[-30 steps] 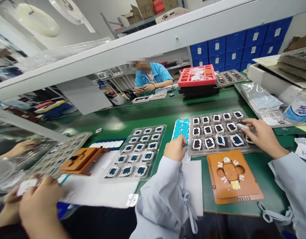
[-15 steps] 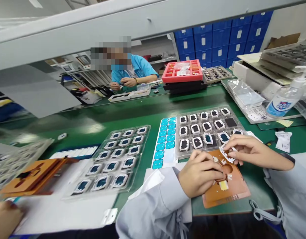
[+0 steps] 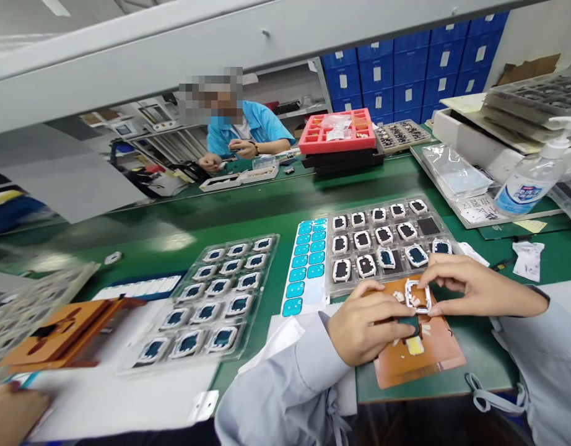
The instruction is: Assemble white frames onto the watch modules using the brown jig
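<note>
My right hand (image 3: 474, 286) pinches a white open frame (image 3: 408, 300) by its right side, holding it tilted above an orange-brown fixture plate (image 3: 390, 365). My left hand (image 3: 365, 323) is curled over the same plate, its fingertips on a small dark greenish flat piece (image 3: 409, 323) that they partly hide. A yellow patch (image 3: 414, 345) and small whitish strips lie on the plate near those fingertips. Just behind both hands stands a clear tray (image 3: 334, 290) of white-framed parts with dark centres. Left of that tray is a sheet of blue stickers (image 3: 295, 289).
Another clear tray (image 3: 245, 334) of similar parts stands left. Beyond it are an orange fixture block (image 3: 67, 328) and a neighbour's hand (image 3: 16, 412). A pump bottle (image 3: 527, 186) is at right. Across the bench, a person in blue (image 3: 267, 127) sits beside a red compartment tray (image 3: 336, 147).
The white frame in my right hand has moved left and down, and turned more upright. My left fingers have shifted slightly, and the dark piece shows beneath them now.
</note>
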Action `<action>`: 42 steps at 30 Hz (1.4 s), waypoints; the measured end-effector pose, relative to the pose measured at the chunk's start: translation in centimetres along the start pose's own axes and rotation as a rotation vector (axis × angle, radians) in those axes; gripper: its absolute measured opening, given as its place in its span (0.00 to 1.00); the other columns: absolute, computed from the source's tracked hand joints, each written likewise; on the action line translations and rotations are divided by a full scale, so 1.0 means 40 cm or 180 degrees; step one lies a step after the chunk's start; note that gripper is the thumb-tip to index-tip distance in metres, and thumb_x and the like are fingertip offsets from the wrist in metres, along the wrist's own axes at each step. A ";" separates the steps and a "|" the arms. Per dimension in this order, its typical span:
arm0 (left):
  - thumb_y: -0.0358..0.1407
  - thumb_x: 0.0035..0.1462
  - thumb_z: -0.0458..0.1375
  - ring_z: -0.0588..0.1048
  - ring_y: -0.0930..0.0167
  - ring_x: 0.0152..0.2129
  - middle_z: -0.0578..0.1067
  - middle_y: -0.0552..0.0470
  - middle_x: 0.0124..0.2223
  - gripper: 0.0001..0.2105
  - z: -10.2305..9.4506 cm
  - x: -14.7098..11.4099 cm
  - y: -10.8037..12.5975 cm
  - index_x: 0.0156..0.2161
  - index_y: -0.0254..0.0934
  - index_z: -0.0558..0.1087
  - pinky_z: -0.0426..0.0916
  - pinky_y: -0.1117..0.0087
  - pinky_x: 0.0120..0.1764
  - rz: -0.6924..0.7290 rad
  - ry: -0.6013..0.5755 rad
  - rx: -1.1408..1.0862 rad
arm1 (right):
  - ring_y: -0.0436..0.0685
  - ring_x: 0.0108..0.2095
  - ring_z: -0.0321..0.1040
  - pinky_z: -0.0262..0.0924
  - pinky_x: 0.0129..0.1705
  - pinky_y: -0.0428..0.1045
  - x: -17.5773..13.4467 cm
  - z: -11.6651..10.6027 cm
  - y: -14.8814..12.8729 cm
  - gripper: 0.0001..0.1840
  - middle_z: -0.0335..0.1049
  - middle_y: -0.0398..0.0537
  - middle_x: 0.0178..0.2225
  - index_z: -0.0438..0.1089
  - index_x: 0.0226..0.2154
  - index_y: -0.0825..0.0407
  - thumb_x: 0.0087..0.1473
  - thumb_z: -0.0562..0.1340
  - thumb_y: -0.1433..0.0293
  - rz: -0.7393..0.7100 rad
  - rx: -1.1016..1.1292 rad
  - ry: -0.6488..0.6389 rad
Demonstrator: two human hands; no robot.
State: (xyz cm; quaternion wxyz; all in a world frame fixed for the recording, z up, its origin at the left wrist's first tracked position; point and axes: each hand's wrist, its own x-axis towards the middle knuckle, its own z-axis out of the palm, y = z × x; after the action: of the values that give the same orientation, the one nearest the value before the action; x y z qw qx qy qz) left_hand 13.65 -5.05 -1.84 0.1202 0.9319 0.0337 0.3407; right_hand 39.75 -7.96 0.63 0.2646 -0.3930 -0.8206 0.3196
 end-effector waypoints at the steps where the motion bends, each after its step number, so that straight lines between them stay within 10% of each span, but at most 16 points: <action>1: 0.31 0.67 0.51 0.77 0.71 0.39 0.81 0.51 0.44 0.09 0.001 0.000 0.000 0.44 0.39 0.74 0.60 0.62 0.51 0.0017 -0.0016 0.0052 | 0.49 0.26 0.58 0.54 0.24 0.44 -0.004 0.001 0.002 0.14 0.64 0.44 0.33 0.74 0.40 0.49 0.55 0.67 0.58 -0.0035 -0.0077 0.0162; 19: 0.29 0.60 0.53 0.74 0.69 0.36 0.81 0.52 0.39 0.16 -0.003 0.010 0.013 0.54 0.37 0.68 0.61 0.62 0.44 0.0031 -0.0160 0.0076 | 0.53 0.32 0.70 0.66 0.31 0.47 0.001 0.062 0.008 0.07 0.74 0.50 0.40 0.72 0.41 0.50 0.62 0.60 0.68 -0.0271 -0.0215 0.0759; 24: 0.34 0.61 0.56 0.73 0.65 0.41 0.81 0.52 0.40 0.06 -0.001 0.001 0.009 0.42 0.36 0.73 0.60 0.60 0.44 0.0053 -0.0096 0.0213 | 0.52 0.28 0.70 0.66 0.29 0.47 0.005 0.059 0.009 0.08 0.77 0.50 0.39 0.75 0.39 0.51 0.62 0.59 0.68 -0.0229 -0.0281 0.0877; 33: 0.36 0.61 0.56 0.73 0.65 0.41 0.81 0.52 0.39 0.06 -0.002 0.001 0.010 0.39 0.36 0.74 0.60 0.59 0.43 0.0023 -0.0053 0.0341 | 0.61 0.47 0.71 0.67 0.48 0.53 -0.012 0.010 -0.020 0.12 0.72 0.54 0.47 0.74 0.41 0.49 0.54 0.68 0.63 -0.0484 -0.0448 0.0490; 42: 0.39 0.62 0.56 0.73 0.65 0.41 0.81 0.52 0.39 0.08 -0.001 0.000 0.009 0.38 0.37 0.74 0.60 0.59 0.44 -0.0101 -0.0114 0.0285 | 0.60 0.45 0.73 0.67 0.48 0.53 -0.014 0.012 -0.012 0.08 0.74 0.53 0.46 0.75 0.38 0.50 0.56 0.66 0.64 -0.0500 -0.0524 0.0403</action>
State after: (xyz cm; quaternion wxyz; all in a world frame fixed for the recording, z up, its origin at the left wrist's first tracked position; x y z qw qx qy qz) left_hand 13.61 -5.39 -1.71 0.0843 0.9416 0.0616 0.3202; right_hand 39.50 -8.81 0.55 0.3070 -0.3673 -0.8540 0.2039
